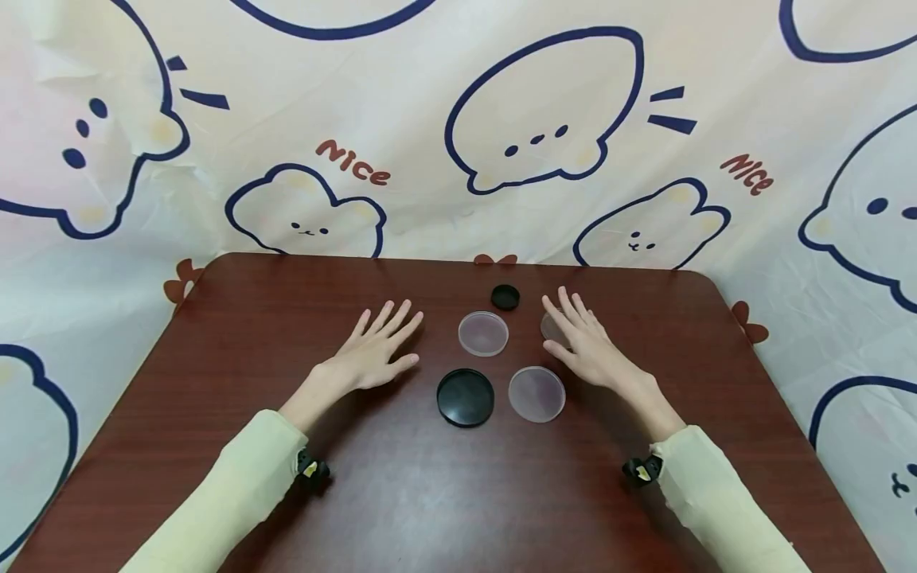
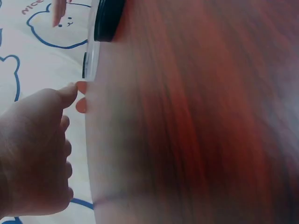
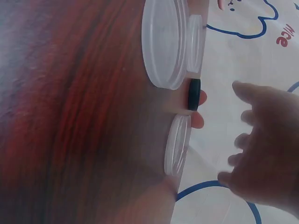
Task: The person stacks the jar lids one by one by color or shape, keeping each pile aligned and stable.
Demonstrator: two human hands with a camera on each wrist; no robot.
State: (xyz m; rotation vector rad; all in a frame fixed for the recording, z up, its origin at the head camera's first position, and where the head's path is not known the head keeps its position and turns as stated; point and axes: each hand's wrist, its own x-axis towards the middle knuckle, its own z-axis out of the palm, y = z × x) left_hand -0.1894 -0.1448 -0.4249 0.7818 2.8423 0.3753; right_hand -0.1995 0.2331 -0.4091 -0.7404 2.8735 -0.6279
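Note:
My left hand [image 1: 371, 354] hovers palm down over the table left of the round pieces, its fingers spread and holding nothing. On the other side, my right hand [image 1: 589, 346] is also spread and holds nothing; in the head view it partly covers a clear round dish [image 3: 177, 145]. Between the hands lie a large black round lid-like dish [image 1: 466, 398] at the front and a large clear shallow dish [image 1: 536, 395] to its right. Behind them sit a smaller clear dish [image 1: 483, 333] and, farthest back, a small black round cap [image 1: 505, 297].
Everything lies on a dark red-brown wooden table [image 1: 215, 382] with rounded far corners. Beyond its far edge hangs a pale cloth [image 1: 415, 103] printed with blue-outlined cartoon figures. A dark wrist device [image 1: 313, 468] sits at the left cuff, and another wrist device [image 1: 642, 470] at the right.

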